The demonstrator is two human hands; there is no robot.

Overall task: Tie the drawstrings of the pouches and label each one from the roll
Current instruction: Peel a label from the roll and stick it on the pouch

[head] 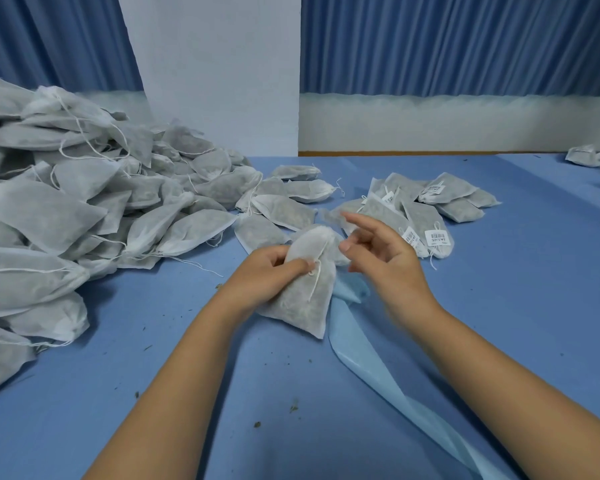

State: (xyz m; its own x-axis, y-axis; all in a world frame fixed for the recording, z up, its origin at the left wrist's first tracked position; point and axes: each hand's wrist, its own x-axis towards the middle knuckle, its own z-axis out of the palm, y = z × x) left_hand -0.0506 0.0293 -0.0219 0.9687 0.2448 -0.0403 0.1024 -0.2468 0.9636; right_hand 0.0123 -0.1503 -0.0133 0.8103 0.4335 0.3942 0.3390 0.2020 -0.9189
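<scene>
A white fabric pouch (302, 299) with dark filling is held just above the blue table (499, 306) at the centre. My left hand (267, 275) grips its left side, thumb pressed over the gathered neck where the white drawstring (315, 278) hangs down. My right hand (378, 251) hovers at the pouch's upper right, blurred, fingers loosely spread; whether it pinches a string cannot be told. A pale blue strip of label backing (371, 362) trails from under the pouch toward the lower right.
A big heap of unlabelled pouches (84, 202) fills the left side. Labelled pouches with barcode stickers (437, 209) lie at centre right. More pouches (593, 155) sit at the far right edge. A white pillar and blue curtain stand behind. Dark crumbs dot the table.
</scene>
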